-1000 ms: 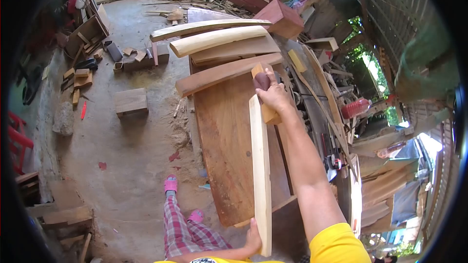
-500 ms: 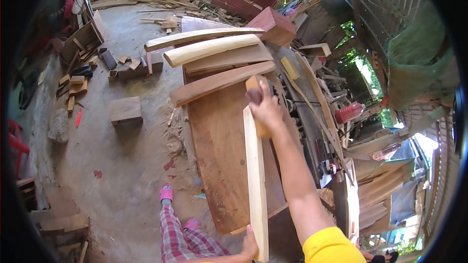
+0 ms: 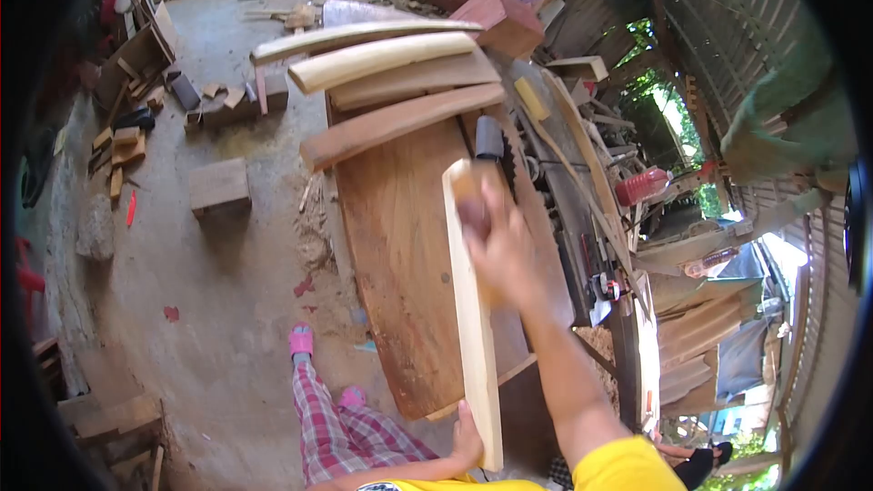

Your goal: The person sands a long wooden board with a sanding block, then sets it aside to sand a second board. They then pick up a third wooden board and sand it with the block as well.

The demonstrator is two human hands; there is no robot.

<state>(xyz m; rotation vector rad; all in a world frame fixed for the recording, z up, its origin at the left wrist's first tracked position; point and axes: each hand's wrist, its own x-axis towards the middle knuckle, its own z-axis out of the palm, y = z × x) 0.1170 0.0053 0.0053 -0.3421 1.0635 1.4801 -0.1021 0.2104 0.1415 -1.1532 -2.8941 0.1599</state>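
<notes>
A long pale wooden slat (image 3: pixel 473 327) stands on edge over a broad reddish-brown board (image 3: pixel 400 245). My left hand (image 3: pixel 468 436) grips the slat's near end. My right hand (image 3: pixel 498 250), blurred with motion, presses a wooden sanding block with dark sandpaper (image 3: pixel 471 205) against the slat about a third of the way down from its far end.
Several curved planks (image 3: pixel 382 59) are stacked at the board's far end, beside a red wooden block (image 3: pixel 500 23). Tools and a red bottle (image 3: pixel 641 186) crowd the bench on the right. A wooden box (image 3: pixel 218 186) and scraps lie on the concrete floor at left.
My right hand has slid the sanding block back along the slat from its far end toward me. The left hand keeps its hold on the near end.
</notes>
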